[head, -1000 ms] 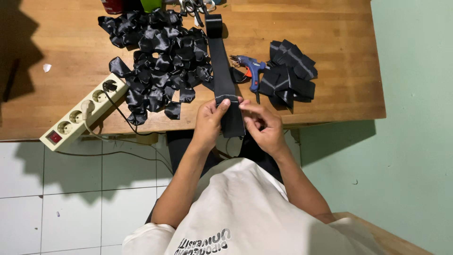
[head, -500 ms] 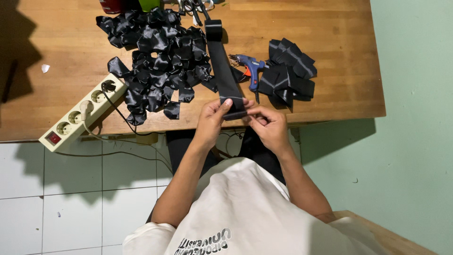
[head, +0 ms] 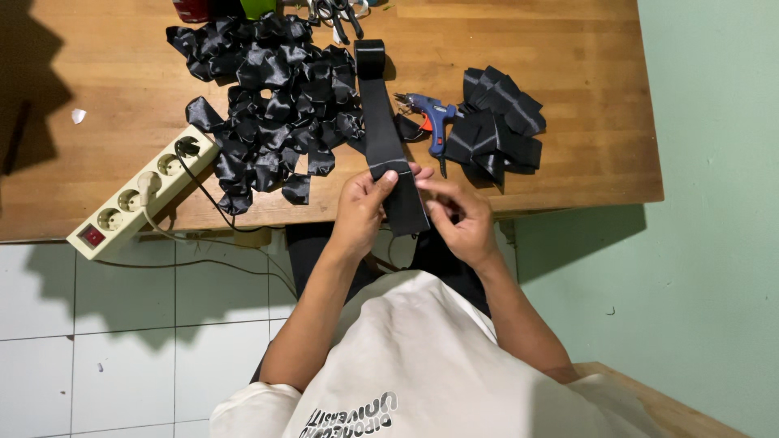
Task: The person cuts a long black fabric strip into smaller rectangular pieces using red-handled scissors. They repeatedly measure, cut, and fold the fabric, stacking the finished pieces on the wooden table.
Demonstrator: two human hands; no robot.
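Since half a second earlier, both hands had shifted slightly along the black ribbon strip (head: 388,154), the fold now sitting closer to its free end.

At the worktop's (head: 584,89) near-left edge lay a white power strip (head: 139,193), overhanging the edge, likely kept close for the glue gun's cord. Beside it spread a heap of folded black ribbon pieces (head: 272,97).

The left hand (head: 363,212) had its fingers closed on the strip's left edge, and the right hand (head: 458,221) pinched the right edge, holding the strip taut over the near edge (the roll end stayed at the far edge).

Right of the strip rested a blue glue gun (head: 432,116), then a stack of flat black ribbon pieces (head: 497,122), within reach.
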